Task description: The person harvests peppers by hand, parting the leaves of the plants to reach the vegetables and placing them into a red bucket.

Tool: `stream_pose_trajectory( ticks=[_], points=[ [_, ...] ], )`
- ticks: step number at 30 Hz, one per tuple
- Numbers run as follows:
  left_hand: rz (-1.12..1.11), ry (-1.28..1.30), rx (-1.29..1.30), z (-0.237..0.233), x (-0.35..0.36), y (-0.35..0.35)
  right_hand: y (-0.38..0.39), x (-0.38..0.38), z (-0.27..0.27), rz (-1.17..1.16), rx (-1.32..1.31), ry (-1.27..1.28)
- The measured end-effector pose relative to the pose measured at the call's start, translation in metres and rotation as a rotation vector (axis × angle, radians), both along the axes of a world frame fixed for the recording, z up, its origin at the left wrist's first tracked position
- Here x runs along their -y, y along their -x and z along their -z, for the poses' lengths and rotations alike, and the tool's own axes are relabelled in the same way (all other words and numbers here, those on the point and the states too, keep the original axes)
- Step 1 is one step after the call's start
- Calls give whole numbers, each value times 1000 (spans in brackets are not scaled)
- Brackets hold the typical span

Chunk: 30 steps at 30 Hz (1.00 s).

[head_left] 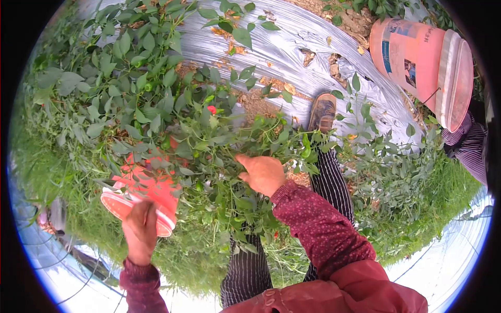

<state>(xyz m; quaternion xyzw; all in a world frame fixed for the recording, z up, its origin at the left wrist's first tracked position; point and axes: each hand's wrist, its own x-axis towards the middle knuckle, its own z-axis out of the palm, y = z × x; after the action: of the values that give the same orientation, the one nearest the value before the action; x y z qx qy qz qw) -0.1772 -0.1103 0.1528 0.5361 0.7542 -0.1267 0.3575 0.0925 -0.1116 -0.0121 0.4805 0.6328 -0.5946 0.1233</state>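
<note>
My left hand, slightly blurred, is closed at the rim of a red-pink bucket on the left. Its fingers seem to grip the rim, though their tips are hidden. Leaves partly cover the bucket's body. In the middle, my right hand reaches into the pepper plants, its thumb and forefinger apart among the stems. No fruit shows between them. A red pepper hangs in the leaves above and left of that hand. Several green peppers are scattered through the foliage.
Silvery plastic film covers the ground, torn in places, with dry leaves on it. A shoe and striped trouser legs stand among the plants. Another pink bucket is at the upper right, beside striped cloth. Grass grows along both sides.
</note>
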Motion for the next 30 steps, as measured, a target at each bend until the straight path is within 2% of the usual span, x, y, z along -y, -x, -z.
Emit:
stream_pose_trajectory(
  ticks=[1,2,3,4,5,6,8,10,11,14,15,16,18,19,20,22,23,24,26,28,30],
  points=[
    [-81,-130,199,18,-27,-31,1,-4,-4,-28,18,42],
    [-134,-154,318,35,-56,-62,2,-8,-6,-54,36,80],
    [107,-299,374,62,-85,-84,3,-9,-5,-53,41,71],
    [117,-367,427,93,-106,-110,3,-6,-4,-45,34,59],
    [247,-324,379,117,-125,-135,2,-3,-4,-41,25,52],
    [431,-174,310,140,-138,-155,2,-6,-5,-44,30,53],
    [674,407,167,166,-154,-194,2,-11,-10,-108,50,90],
    [764,502,235,183,-134,-198,-1,-11,-6,-153,75,110],
    [764,507,217,182,-125,-196,1,-9,-5,-192,94,135],
    [652,170,419,155,-94,-187,0,10,7,-62,61,-13],
    [586,80,438,137,-90,-187,2,32,19,346,-50,-223],
    [529,55,458,118,-87,-187,1,33,18,351,-52,-226],
    [474,27,477,93,-73,-187,-1,32,16,926,-385,223],
    [367,-65,571,84,-64,-185,-4,30,17,926,-390,223],
    [259,-157,661,75,-56,-184,-8,24,18,780,-366,223],
    [189,-158,680,59,-40,-179,-14,11,23,485,-311,219],
    [117,-160,707,52,-35,-177,-1,-10,9,527,-195,-359],
    [115,-161,707,48,-32,-177,-2,-14,6,524,-195,-359],
    [85,-154,692,39,-27,-176,-4,-16,5,272,-134,-190],
    [57,-176,715,43,-10,-175,-2,-14,7,310,-142,-256],
    [189,-260,703,45,-5,-178,0,-11,7,349,-149,-326]
  ],
)
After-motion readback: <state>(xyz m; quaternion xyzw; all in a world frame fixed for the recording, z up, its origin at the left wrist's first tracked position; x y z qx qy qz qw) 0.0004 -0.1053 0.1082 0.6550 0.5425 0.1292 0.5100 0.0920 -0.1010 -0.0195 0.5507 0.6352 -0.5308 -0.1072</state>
